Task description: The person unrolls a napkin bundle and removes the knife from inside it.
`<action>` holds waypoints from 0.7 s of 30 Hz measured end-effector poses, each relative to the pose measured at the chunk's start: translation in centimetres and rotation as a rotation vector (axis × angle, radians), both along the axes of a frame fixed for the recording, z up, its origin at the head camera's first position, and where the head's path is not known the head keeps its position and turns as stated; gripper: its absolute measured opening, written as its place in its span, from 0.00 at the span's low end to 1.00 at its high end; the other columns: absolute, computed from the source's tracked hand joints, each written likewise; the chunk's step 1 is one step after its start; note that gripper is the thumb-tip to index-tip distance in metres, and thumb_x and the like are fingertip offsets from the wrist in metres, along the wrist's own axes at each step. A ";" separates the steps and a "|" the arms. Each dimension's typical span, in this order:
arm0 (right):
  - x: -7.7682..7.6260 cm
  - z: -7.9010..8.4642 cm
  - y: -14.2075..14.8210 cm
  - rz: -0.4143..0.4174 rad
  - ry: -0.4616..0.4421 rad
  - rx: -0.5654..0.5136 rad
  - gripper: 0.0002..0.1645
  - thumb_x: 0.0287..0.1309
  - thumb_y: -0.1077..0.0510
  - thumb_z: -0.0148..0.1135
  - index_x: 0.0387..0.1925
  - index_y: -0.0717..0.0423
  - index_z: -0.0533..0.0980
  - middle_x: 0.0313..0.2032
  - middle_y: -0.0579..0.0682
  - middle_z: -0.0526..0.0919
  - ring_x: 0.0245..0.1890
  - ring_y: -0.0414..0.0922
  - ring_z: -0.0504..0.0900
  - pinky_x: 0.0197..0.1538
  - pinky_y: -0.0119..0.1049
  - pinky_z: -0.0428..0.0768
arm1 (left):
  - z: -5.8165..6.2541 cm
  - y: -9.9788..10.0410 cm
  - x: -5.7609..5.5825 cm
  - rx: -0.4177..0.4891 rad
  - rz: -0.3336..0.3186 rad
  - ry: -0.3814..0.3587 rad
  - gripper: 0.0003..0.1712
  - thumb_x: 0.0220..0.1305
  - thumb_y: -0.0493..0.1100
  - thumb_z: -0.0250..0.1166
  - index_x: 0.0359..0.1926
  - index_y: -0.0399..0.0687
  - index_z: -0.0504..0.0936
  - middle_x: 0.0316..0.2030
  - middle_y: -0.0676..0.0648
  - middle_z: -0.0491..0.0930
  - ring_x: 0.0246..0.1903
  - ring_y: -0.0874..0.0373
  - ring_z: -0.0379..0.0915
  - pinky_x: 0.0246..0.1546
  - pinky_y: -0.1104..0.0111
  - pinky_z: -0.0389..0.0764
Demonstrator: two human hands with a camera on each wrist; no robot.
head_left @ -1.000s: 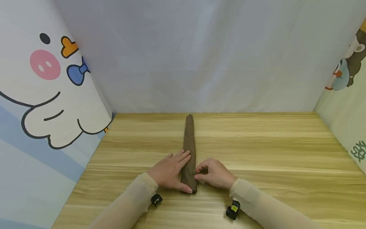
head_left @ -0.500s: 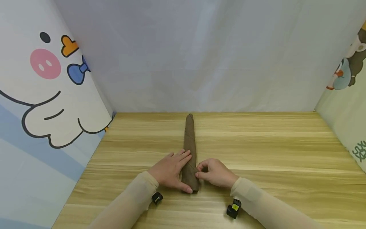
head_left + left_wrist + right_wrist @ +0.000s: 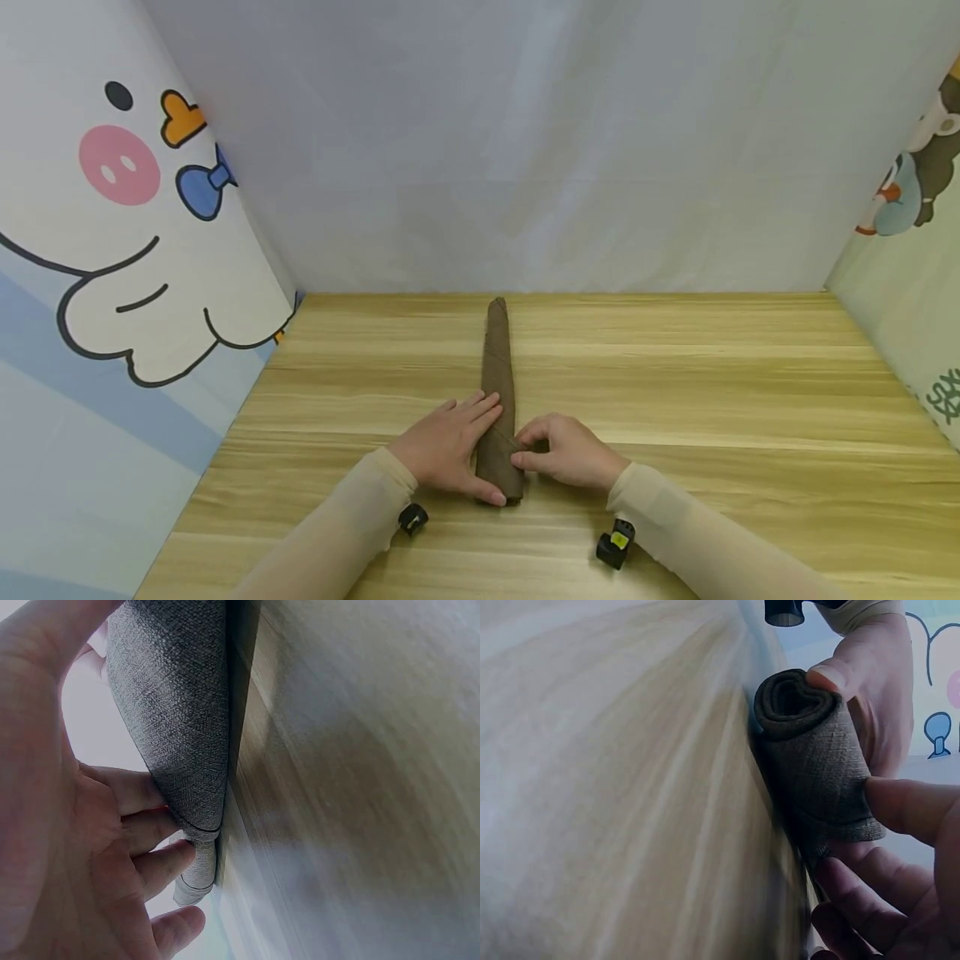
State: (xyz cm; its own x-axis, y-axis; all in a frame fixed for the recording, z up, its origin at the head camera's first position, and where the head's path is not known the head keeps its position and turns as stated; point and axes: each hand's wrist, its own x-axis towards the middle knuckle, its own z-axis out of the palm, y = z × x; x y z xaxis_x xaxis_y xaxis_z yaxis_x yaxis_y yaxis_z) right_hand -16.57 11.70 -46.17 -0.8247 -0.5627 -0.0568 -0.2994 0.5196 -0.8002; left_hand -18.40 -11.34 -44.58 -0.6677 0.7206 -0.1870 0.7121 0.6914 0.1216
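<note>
A brown woven cloth (image 3: 497,367), rolled into a long narrow roll, lies on the table pointing away from me. Its near end shows a spiral of layers in the right wrist view (image 3: 795,705). My left hand (image 3: 446,442) rests across the near half with fingers extended, thumb by the near end. In the left wrist view the fingertips (image 3: 176,862) lie along the roll's side. From the right, my right hand (image 3: 570,454) pinches the cloth's loose edge near the front, its thumb (image 3: 907,806) on the outer layer and fingers curled below.
The wood-grain table (image 3: 712,375) reaches a pale curtain (image 3: 562,167) at the back. Printed cartoon panels stand at left (image 3: 112,333) and right (image 3: 907,308). Black cameras are strapped to both wrists, the right one (image 3: 617,543) with a yellow mark.
The roll's near end has shifted slightly right and its front layer looks smoother. My right hand stays at the edge, and my left hand has barely moved.
</note>
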 end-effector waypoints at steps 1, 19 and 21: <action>0.0 0.0 0.0 0.001 0.001 0.002 0.10 0.61 0.49 0.64 0.35 0.49 0.85 0.47 0.48 0.82 0.52 0.48 0.77 0.57 0.50 0.72 | 0.0 0.0 0.0 0.001 0.001 0.002 0.74 0.39 0.90 0.45 0.75 0.42 0.50 0.75 0.44 0.45 0.73 0.49 0.40 0.67 0.50 0.55; 0.0 0.7 0.2 0.016 -0.026 0.002 0.11 0.63 0.50 0.63 0.28 0.48 0.84 0.50 0.52 0.82 0.55 0.53 0.76 0.57 0.52 0.72 | 0.1 0.0 0.1 0.004 0.002 -0.012 0.73 0.40 0.89 0.47 0.75 0.42 0.50 0.75 0.45 0.44 0.73 0.50 0.39 0.67 0.48 0.54; 0.0 0.9 0.2 0.007 -0.041 -0.011 0.11 0.63 0.49 0.62 0.28 0.47 0.84 0.50 0.52 0.82 0.56 0.54 0.76 0.57 0.52 0.72 | 0.2 -0.1 0.1 0.006 0.004 -0.019 0.73 0.40 0.89 0.48 0.75 0.43 0.51 0.75 0.45 0.44 0.73 0.50 0.39 0.67 0.48 0.53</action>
